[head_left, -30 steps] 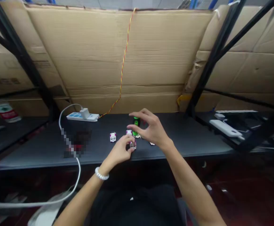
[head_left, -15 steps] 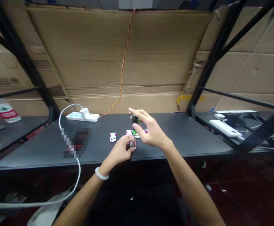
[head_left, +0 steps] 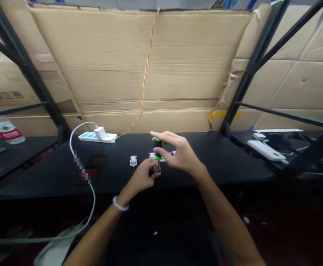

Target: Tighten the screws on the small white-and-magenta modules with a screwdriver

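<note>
Left grip (head_left: 141, 178): pinching small module (head_left: 157, 171) against bench (head_left: 233, 159), staying put.
Right grip (head_left: 182, 156): gripping green screwdriver (head_left: 159, 145), sinking lower onto module.

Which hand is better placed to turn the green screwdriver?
Right, probably. The right hand has its fingers round the screwdriver, which stands upright over the small part that the left hand pinches on the desk.

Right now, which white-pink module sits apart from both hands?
The lone module, left of the left hand; the other modules bunch between that hand and the right hand.
</note>
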Demonstrator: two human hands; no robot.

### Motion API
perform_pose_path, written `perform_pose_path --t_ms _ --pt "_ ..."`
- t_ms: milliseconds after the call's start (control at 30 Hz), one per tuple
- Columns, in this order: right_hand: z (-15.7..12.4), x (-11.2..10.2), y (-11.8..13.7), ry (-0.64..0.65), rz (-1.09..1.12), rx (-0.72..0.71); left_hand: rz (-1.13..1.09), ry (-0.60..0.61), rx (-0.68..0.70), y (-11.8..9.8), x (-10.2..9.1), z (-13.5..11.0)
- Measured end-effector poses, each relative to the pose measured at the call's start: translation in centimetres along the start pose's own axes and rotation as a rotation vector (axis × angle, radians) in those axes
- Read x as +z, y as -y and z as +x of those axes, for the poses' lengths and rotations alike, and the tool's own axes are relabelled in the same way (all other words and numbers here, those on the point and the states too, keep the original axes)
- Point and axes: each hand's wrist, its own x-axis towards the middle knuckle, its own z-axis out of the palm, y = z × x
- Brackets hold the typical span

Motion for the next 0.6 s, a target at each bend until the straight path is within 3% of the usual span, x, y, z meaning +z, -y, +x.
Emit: perform_pose_path --t_ms 133,367,533,600 --pt "0.02 0.37 0.05 -0.102 -0.184 0.048 0.005 -0.008 -0.015 0.12 0.06 -0.05" --pt "-0.1 0.0 0.39 0.023 0.09 -0.003 0.054 -0.028 0.012 0.01 0.02 0.07" --pt "0.06 0.38 0.31 -0.107 -0.221 0.073 0.035 -0.019 -0.001 0.11 0.11 0.09" --pt "-0.01 0.44 0.19 -0.096 -0.221 0.08 0.034 -0.022 0.004 0.23 0.15 0.07"
